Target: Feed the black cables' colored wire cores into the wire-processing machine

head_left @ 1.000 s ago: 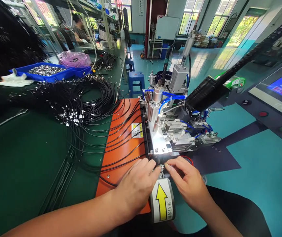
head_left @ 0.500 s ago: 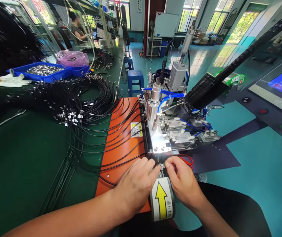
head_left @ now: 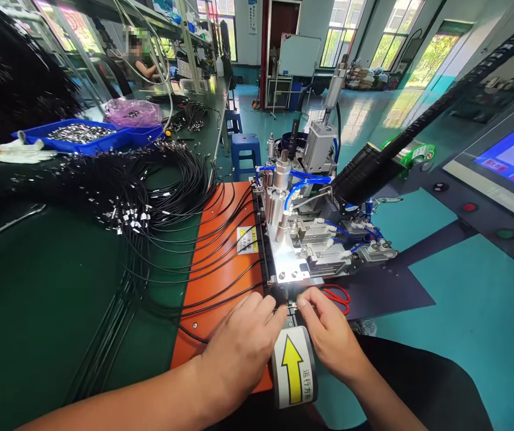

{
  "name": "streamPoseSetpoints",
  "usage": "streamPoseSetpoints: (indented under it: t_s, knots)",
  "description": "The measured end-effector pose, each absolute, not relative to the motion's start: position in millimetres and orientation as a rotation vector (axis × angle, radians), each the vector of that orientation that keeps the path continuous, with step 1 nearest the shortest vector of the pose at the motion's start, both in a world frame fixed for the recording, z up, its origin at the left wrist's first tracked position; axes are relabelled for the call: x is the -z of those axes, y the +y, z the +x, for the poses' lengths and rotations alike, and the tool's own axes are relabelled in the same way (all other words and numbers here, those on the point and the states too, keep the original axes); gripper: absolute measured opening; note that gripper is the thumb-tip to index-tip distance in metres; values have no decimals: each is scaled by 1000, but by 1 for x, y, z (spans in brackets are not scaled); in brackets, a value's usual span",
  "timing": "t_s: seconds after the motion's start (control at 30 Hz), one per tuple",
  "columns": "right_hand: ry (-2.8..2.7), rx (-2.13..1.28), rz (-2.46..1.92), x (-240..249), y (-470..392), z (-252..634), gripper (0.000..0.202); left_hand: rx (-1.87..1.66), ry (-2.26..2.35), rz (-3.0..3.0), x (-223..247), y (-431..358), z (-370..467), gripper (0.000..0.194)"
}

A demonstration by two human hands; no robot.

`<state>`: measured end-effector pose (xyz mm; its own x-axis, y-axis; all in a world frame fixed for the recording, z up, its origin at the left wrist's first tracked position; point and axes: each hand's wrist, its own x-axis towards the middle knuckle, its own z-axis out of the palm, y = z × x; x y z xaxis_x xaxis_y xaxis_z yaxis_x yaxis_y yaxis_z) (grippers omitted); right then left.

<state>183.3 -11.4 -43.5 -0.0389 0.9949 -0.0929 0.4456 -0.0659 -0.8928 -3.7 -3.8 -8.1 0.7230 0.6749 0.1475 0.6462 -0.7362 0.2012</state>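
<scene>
My left hand (head_left: 250, 341) is closed at the front of the machine, thumb and forefinger together. A black cable (head_left: 194, 336) runs in from the left and passes under this hand, which hides its end. Facing it, my right hand (head_left: 331, 335) pinches a small shiny metal connector (head_left: 293, 306) between thumb and forefinger. The fingertips of both hands nearly meet just below the machine's bright metal plate (head_left: 289, 263). Directly beneath them is a rounded guard with a yellow arrow (head_left: 293, 368).
Several black cables lie across the orange base plate (head_left: 225, 269). Coiled cables (head_left: 180, 185) and a blue tray (head_left: 90, 143) of small metal parts are on the green table (head_left: 36, 287). Red-handled tool loops (head_left: 340, 299) lie beside my right hand. A control panel (head_left: 486, 209) stands at right.
The view has tilted up slightly, so the machine and table sit a little lower. Both hands stay at the same spot, with the left fingers shifted very slightly.
</scene>
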Motion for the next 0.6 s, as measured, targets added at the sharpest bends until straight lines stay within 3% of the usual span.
streamPoseSetpoints:
  t_s: [0.27,0.6]
  knots:
    - [-1432,-1075,-1606,52,-16,177,32,-370,1201,2763,12,-7,-7,21]
    - [-1315,-1265,-1591,49,-13,184,34,13,1264,2839,-5,-7,-7,27]
